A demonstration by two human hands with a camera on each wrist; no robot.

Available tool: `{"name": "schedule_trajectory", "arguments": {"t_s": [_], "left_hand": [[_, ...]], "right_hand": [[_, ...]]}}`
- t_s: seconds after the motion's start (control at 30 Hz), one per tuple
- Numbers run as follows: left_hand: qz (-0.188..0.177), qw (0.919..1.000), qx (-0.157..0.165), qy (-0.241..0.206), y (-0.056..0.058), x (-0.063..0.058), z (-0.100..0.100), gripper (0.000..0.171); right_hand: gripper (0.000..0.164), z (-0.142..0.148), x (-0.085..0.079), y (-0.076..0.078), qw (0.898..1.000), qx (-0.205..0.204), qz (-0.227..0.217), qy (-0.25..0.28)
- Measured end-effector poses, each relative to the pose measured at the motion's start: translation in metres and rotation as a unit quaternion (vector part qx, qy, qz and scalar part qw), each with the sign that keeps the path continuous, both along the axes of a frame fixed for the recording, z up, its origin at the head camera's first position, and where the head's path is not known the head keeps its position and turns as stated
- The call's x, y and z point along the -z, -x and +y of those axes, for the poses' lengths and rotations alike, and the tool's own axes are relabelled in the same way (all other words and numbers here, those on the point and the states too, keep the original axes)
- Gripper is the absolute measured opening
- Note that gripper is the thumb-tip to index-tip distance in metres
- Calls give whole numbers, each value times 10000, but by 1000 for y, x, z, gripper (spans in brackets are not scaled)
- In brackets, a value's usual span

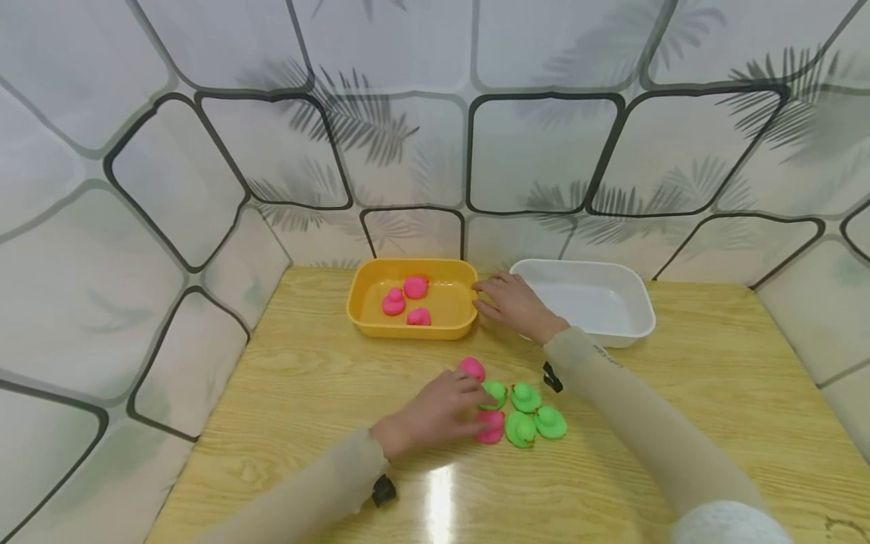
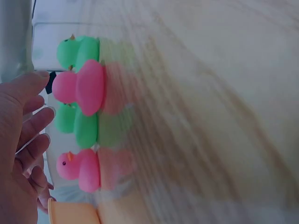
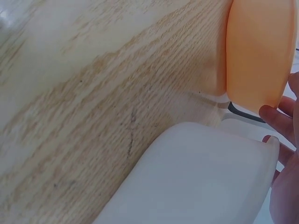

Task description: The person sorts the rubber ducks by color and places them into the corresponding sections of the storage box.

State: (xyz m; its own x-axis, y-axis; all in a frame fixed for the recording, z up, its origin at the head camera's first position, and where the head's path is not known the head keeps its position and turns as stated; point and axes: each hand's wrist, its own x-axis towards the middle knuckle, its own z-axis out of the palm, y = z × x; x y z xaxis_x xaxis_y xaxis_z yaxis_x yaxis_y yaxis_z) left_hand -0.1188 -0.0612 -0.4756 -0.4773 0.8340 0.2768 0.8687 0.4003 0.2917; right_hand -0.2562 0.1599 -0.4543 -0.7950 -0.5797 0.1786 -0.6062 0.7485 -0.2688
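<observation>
- Pink ducks (image 1: pixel 473 367) are sitting in two places: two are lying on the tabletop (image 1: pixel 306 378) among the green ducks (image 1: pixel 526 397), partly beneath the left hand (image 1: pixel 442 412), and three are resting inside the yellow tray (image 1: pixel 414 332), far side, left of the white tray (image 1: pixel 632 336).
- Both hands are keeping well apart from each other; the left hand is hovering low with fingers loosely spread, seemingly clamped on nothing, though whether a fingertip is touching a duck I cannot tell.
- Crowding is looking like the main risk: pink and green are sitting side by side, so closing fingers could be nudging a neighbour away or catching two at once.
- Smooth, rounded bodies on a glossy surface are probably offering little hold, so an off-centre pinch could be sending one sliding.
- The right hand (image 1: pixel 513 302) is reaching between the trays, fingertips lying at the yellow tray's right rim, not visibly gripping it; a stray push could be shifting either tray, since both are looking light.
- The right sleeve (image 1: pixel 632 404) is slanting past the green ducks' right side; a dropping forearm could be brushing them.
</observation>
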Motion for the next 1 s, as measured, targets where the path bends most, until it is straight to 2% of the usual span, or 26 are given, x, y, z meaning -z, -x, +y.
{"name": "schedule_trajectory", "arguments": {"t_s": [0.33,0.7,1.0], "left_hand": [[158,9998,141,-35,-6,7,7,28],[29,9997,45,257,-10,17,8,27],[-10,9994,121,315,-12,13,0,26]], "right_hand": [[38,-1,1,-1,10000,68,-4,-7],[39,-1,0,-1,9999,85,-5,-63],[38,-1,-2,-2,10000,54,-13,-35]]}}
